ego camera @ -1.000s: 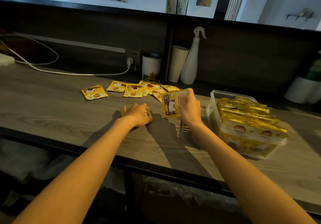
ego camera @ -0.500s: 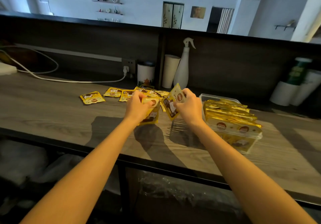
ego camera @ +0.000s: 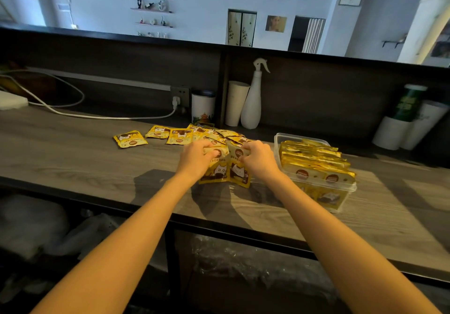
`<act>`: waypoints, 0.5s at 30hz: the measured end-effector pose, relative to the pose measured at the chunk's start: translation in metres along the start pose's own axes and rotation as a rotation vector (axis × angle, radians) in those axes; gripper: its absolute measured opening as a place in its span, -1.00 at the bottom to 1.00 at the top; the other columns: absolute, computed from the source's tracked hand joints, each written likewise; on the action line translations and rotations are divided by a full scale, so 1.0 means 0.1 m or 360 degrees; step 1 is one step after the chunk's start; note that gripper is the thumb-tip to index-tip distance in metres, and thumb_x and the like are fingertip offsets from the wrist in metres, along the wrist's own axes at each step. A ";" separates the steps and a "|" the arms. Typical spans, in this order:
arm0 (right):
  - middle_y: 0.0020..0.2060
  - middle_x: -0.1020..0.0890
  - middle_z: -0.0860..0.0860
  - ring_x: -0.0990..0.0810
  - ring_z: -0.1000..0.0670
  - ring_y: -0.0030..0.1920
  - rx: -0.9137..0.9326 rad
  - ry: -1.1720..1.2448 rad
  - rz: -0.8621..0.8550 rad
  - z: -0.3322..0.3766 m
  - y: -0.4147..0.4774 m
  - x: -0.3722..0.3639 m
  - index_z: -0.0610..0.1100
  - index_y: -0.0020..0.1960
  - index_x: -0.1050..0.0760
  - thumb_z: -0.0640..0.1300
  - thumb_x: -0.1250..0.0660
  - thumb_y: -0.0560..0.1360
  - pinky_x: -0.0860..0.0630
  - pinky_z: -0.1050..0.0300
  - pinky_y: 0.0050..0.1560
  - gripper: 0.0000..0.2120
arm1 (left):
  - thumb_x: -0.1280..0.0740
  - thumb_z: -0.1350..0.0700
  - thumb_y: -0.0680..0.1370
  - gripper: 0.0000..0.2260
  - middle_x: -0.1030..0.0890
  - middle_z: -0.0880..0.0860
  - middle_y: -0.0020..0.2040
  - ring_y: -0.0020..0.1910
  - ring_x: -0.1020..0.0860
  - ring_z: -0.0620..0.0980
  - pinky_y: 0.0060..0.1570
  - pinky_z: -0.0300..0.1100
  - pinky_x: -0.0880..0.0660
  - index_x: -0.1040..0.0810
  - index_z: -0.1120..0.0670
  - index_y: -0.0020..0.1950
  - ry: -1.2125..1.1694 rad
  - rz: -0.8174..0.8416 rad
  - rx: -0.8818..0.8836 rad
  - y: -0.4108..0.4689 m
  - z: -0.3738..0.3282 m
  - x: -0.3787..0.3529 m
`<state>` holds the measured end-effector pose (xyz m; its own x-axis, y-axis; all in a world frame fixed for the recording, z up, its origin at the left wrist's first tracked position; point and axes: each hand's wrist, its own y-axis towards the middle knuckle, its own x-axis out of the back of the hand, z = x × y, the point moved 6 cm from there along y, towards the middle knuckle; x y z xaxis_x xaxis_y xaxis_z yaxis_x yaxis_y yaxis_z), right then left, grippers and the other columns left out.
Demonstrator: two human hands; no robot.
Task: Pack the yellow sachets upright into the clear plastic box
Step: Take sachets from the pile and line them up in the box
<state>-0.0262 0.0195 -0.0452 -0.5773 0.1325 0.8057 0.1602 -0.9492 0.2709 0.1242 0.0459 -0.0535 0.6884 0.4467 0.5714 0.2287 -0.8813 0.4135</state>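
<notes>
On the grey wooden counter (ego camera: 73, 162), the left hand (ego camera: 197, 159) and right hand (ego camera: 259, 159) each gripped an upright yellow cat-printed sachet (ego camera: 215, 171), beside the sachet-filled clear plastic box (ego camera: 350, 188).

sachet tops (ego camera: 225, 154) hidden by hands, print unreadable

Bare tabletop (ego camera: 73, 167) open at near left, loose sachets (ego camera: 180, 136) strewn far centre, packed clear box (ego camera: 316, 167) blocking right, spray bottle (ego camera: 253, 99) and cups (ego camera: 235, 103) lining far edge.

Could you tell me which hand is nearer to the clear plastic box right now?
Right. The right hand is just left of the box; the left hand is farther left, beyond it.
</notes>
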 end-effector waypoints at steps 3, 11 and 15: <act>-0.07 -0.64 -0.18 -0.61 -0.14 -0.03 -0.0003 0.0073 -0.0130 -0.01 0.01 0.05 -0.27 0.00 -0.57 -0.24 -0.22 0.55 -0.59 -0.14 -0.02 -0.83 | -0.32 0.16 0.54 -0.77 -0.63 0.14 0.08 0.12 -0.55 0.08 -0.03 -0.23 -0.38 -0.59 0.22 0.14 -0.0039 -0.0181 -0.0046 -0.03 -0.09 0.11; -0.04 -0.63 -0.17 -0.62 -0.12 0.00 -0.0056 -0.0067 0.0033 -0.02 0.01 -0.04 -0.27 0.02 -0.56 -0.16 -0.22 0.57 -0.60 -0.04 0.01 -0.79 | -0.30 0.09 0.54 -0.76 -0.63 0.12 0.07 0.13 -0.53 0.10 0.01 -0.10 -0.44 -0.61 0.16 0.14 0.0161 0.0179 0.0026 0.00 0.02 -0.05; -0.09 -0.65 -0.19 -0.62 -0.15 -0.02 -0.0017 0.0022 -0.0103 0.03 0.03 0.08 -0.29 -0.04 -0.59 -0.20 -0.22 0.56 -0.60 -0.11 -0.01 -0.79 | -0.27 0.15 0.57 -0.76 -0.62 0.18 0.09 0.12 -0.53 0.13 -0.01 -0.10 -0.43 -0.58 0.23 0.16 0.0095 -0.0032 -0.0056 -0.03 -0.16 0.11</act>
<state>-0.0281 0.0184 -0.0358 -0.5970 0.1898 0.7795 0.1139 -0.9417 0.3166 0.1200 0.0558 -0.0376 0.6414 0.4737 0.6035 0.2171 -0.8665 0.4494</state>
